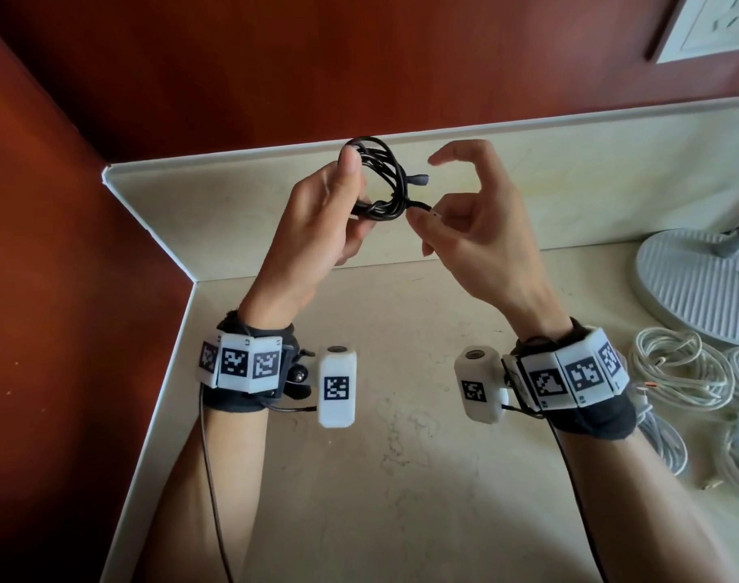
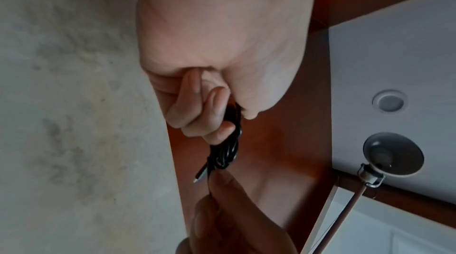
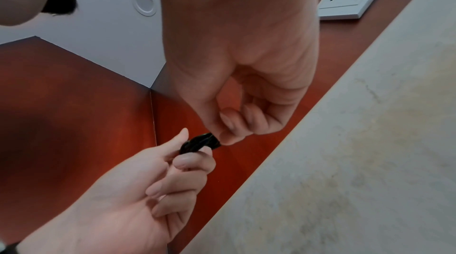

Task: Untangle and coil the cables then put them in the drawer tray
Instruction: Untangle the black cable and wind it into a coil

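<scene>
Wrist cameras: two white camera blocks sat nearest the lens, one strapped inside each wrist, below both raised hands.

Black cable: a small black cable coil was held in the air above the counter, between the two hands, its loops standing roughly upright.

Left hand: the left hand gripped the coil, thumb up along the loop's left side, fingers curled round the bundled lower part.

Right hand: the right hand pinched the cable's free end at the coil's lower right; its forefinger arched loosely above.

Second plug: another plug stuck out to the right of the loops, untouched, just above the pinched end.

Key relation: the free end pointed rightward from the left-hand grip straight into the right fingertips, so the right hand was nearer the tail; I judged the next move as wrapping or tucking that tail round the bundle.

White cables: coiled white cables lay on the counter to the right of the right wrist, well apart from the black coil.

Lamp base: a round ribbed base stood beyond those.

Drawer tray: not visible in any view.
</scene>
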`<state>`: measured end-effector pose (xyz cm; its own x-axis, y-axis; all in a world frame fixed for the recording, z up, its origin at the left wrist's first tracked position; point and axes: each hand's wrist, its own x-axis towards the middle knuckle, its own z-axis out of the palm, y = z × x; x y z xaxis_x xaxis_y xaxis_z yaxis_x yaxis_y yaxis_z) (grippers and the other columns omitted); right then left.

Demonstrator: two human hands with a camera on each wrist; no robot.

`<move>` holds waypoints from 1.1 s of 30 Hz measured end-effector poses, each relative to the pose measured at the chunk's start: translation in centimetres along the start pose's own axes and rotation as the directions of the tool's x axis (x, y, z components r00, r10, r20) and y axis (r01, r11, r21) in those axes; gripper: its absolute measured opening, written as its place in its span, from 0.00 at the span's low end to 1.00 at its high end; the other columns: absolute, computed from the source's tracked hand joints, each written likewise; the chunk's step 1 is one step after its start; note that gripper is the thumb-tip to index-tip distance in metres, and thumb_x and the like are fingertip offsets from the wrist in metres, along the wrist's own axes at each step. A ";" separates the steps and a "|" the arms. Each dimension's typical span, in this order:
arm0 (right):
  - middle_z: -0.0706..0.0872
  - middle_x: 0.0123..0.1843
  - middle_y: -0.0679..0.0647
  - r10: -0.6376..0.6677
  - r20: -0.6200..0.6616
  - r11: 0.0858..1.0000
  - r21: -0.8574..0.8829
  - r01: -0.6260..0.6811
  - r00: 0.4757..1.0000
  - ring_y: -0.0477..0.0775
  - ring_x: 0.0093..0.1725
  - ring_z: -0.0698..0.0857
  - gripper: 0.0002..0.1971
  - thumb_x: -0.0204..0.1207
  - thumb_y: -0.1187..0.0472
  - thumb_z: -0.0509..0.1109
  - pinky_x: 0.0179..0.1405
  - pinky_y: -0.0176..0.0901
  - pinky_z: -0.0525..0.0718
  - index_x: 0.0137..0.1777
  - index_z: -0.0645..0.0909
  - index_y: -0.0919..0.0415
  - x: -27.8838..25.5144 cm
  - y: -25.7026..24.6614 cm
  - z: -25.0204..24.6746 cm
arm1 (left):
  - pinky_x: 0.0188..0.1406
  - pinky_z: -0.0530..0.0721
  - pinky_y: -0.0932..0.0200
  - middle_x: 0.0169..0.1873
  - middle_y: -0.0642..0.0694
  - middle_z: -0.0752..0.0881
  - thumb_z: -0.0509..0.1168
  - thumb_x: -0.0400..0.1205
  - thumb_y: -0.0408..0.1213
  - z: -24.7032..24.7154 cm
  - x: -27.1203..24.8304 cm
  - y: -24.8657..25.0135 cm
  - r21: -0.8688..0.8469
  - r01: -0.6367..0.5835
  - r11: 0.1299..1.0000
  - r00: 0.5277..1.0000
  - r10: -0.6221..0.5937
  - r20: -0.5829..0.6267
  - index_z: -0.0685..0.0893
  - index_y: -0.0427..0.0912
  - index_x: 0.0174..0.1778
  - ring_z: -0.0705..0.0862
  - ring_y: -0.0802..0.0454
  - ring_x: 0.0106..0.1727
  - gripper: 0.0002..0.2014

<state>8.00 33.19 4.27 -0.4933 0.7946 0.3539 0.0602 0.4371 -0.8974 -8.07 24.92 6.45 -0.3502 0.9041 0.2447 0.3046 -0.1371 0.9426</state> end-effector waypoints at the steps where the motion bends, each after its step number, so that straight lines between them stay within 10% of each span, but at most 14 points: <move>1: 0.87 0.27 0.59 -0.018 0.012 1.000 0.004 0.018 1.000 0.59 0.25 0.83 0.20 0.80 0.68 0.74 0.30 0.40 0.78 0.68 0.72 0.59 0.0 -0.2 0.0 | 0.21 0.60 0.63 0.31 0.37 0.68 0.46 0.95 0.51 0.0 0.0 0.1 -0.021 0.002 1.000 1.000 -0.002 -0.003 0.72 0.34 0.47 0.66 0.58 0.20 0.24; 6: 0.83 0.26 0.64 -0.102 0.066 0.988 0.121 0.094 0.993 0.58 0.23 0.80 0.11 0.81 0.73 0.73 0.30 0.40 0.77 0.59 0.79 0.64 -0.2 -0.8 0.1 | 0.23 0.56 0.60 0.28 0.32 0.62 0.42 0.95 0.54 0.8 -0.2 0.3 -0.070 0.073 0.995 0.988 -0.082 -0.132 0.69 0.46 0.36 0.59 0.50 0.23 0.25; 12: 0.89 0.38 0.61 -0.130 0.242 0.940 0.339 0.042 0.961 0.51 0.34 0.85 0.17 0.78 0.68 0.79 0.37 0.43 0.83 0.65 0.82 0.65 -0.7 -1.1 0.1 | 0.46 0.81 0.58 0.43 0.52 0.89 0.49 0.94 0.55 0.3 0.1 -0.6 0.056 0.178 0.982 0.934 -0.151 -0.324 0.82 0.54 0.40 0.87 0.59 0.46 0.23; 16: 0.87 0.32 0.59 -0.081 0.143 0.966 0.257 0.042 0.986 0.51 0.30 0.85 0.17 0.83 0.62 0.77 0.33 0.41 0.81 0.65 0.76 0.65 -0.5 -1.2 0.8 | 0.34 0.74 0.65 0.28 0.60 0.83 0.48 0.95 0.52 0.2 0.2 -0.6 0.109 0.110 0.988 0.956 -0.075 -0.285 0.79 0.51 0.35 0.80 0.64 0.32 0.25; 21: 0.90 0.39 0.63 -0.025 0.093 0.978 0.207 0.006 0.995 0.59 0.30 0.85 0.23 0.84 0.55 0.76 0.28 0.51 0.83 0.69 0.67 0.62 -0.3 -0.6 1.6 | 0.29 0.70 0.60 0.28 0.51 0.76 0.47 0.96 0.49 0.5 0.0 -0.5 0.139 0.036 0.990 0.966 0.001 -0.259 0.74 0.46 0.36 0.77 0.56 0.31 0.24; 27: 0.83 0.27 0.61 -0.030 0.112 0.994 0.105 0.018 0.993 0.47 0.22 0.76 0.19 0.86 0.59 0.74 0.29 0.36 0.74 0.72 0.73 0.59 -0.5 -0.3 1.6 | 0.30 0.67 0.57 0.27 0.43 0.74 0.45 0.96 0.45 0.6 0.6 -1.7 0.291 0.011 0.957 0.943 0.087 -0.322 0.72 0.38 0.36 0.73 0.51 0.29 0.25; 33: 0.78 0.22 0.65 -0.072 0.097 0.993 0.096 0.063 0.993 0.54 0.21 0.76 0.14 0.83 0.72 0.68 0.30 0.35 0.74 0.66 0.78 0.61 -0.8 -1.1 2.3 | 0.34 0.73 0.70 0.35 0.43 0.85 0.46 0.96 0.44 0.7 0.7 -2.1 0.307 0.043 0.951 0.918 0.084 -0.388 0.75 0.51 0.35 0.85 0.50 0.51 0.23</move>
<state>6.35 31.18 4.36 -0.5785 0.7160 0.3906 -0.0542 0.4441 -0.8943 -8.38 26.13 4.51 -0.6395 0.6615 0.3916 0.5465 0.0329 0.8368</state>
